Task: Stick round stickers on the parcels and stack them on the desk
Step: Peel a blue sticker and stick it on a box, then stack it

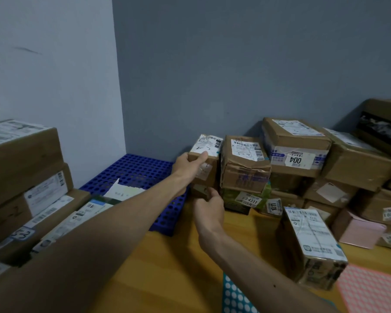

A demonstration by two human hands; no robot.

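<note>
- Here the left hand grips a small cardboard parcel by its left face, thumb across the top edge near the white label, holding it at the left end of the stack of parcels against the wall.
- The right hand sits just below that parcel, fingers curled loosely toward its lower front edge; I cannot tell whether it touches the box or only hovers beside a smaller box underneath.
- The parcel stands tall and narrow, close against the crumpled box to the right of the left hand. A small teal dot shows at its upper right corner, likely the round sticker, though it is too small to be sure.
- Risk: letting go too soon. A tall parcel on a smaller base could tip left toward the blue perforated tray, where nothing props it.
- Risk: pushing too hard to the right. The crumpled box looks soft and dented, so it may give and shift the boxes stacked past it.
- Risk: the forearms cross low over the worktop; pulling back carelessly could brush the teal sticker sheet near the right elbow, or the upright parcel beside the right arm.
</note>
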